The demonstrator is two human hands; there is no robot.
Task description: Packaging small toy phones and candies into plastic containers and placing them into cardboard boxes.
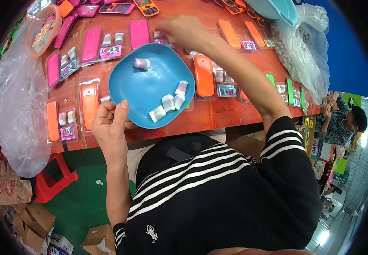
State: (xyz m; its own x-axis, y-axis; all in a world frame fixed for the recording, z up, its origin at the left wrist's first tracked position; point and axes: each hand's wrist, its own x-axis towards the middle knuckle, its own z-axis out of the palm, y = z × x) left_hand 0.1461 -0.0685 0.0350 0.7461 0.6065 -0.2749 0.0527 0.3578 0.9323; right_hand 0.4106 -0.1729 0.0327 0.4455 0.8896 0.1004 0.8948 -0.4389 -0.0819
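My left hand [112,120] grips a blue bowl [139,91] by its near left rim, thumb on top. Several small white wrapped pieces [168,102] with pale coloured bands lie in it, most at the lower right and one [141,63] near the far side. Beyond the bowl, my right hand [183,32] reaches over a clear plastic tray with a pink toy phone shell [139,35] and a small pink packet [163,41]. Its fingers point down, pinched together; what they hold is hidden. An orange shell [204,75] in its tray lies right of the bowl.
More filled trays with pink, orange and green shells [290,91] cover the red table [167,132]. A pink basket [43,30] and plastic bag [20,123] are at left; another bag [305,46] and a light-blue basin [273,9] at right. A person [341,117] sits far right.
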